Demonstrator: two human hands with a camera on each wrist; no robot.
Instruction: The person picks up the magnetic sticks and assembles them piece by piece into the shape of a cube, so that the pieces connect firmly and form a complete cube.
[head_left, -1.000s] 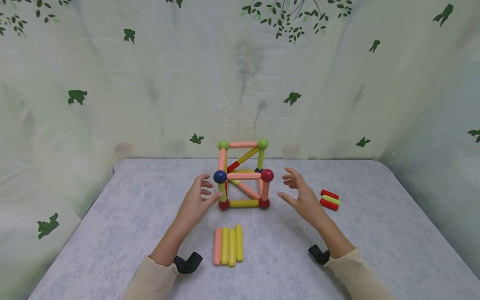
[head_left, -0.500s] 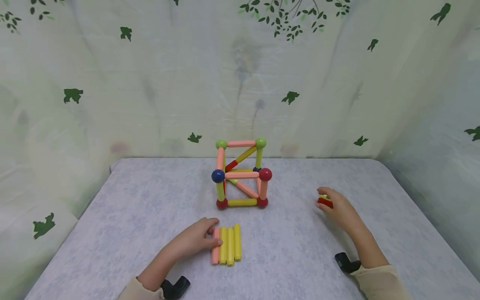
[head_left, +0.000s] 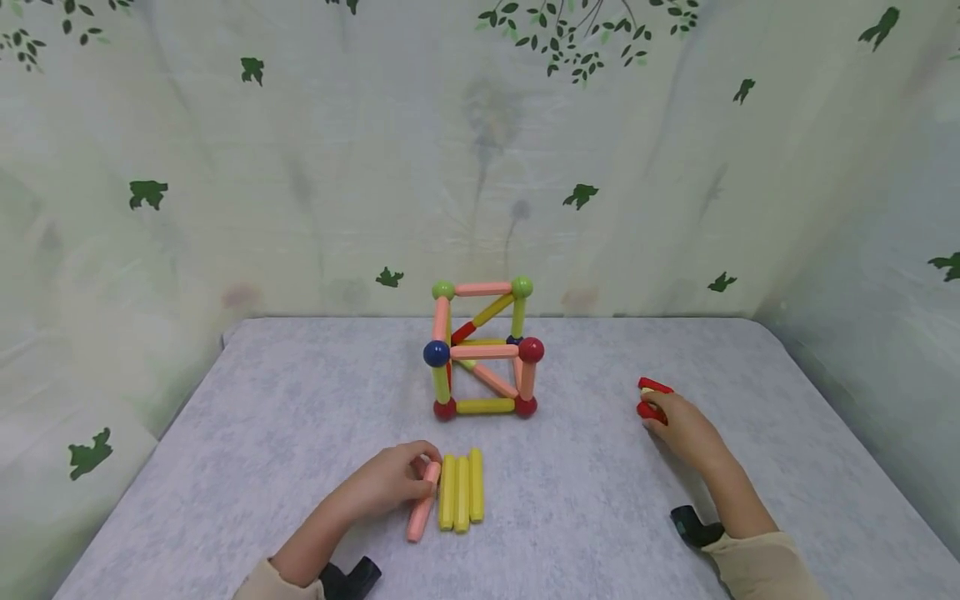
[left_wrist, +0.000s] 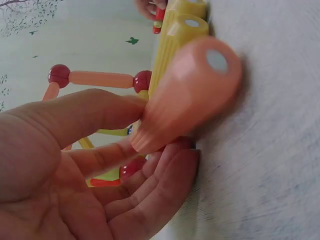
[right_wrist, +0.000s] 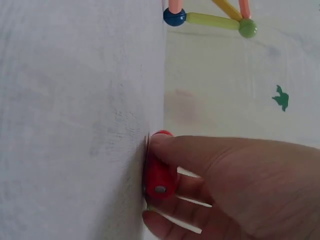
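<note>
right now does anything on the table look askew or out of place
Mildly: the pink stick pinched by the left hand slants beside three yellow sticks that lie nearly parallel. No damage stands out.

left hand [left_wrist: 65, 165]: thumb and fingers [left_wrist: 100, 157] pinch pink stick [left_wrist: 187, 95], pale end disc [left_wrist: 217, 61] facing camera. yellow sticks [left_wrist: 185, 32] side by side just beyond, on mottled pale table [left_wrist: 270, 140]. behind hand, partly hidden, frame [left_wrist: 102, 79] of coloured sticks and red balls [left_wrist: 59, 76]. top edge: right hand [left_wrist: 145, 7], cropped, at red stick [left_wrist: 159, 15]. pale backdrop [left_wrist: 100, 45], green marks [left_wrist: 132, 40].
</note>
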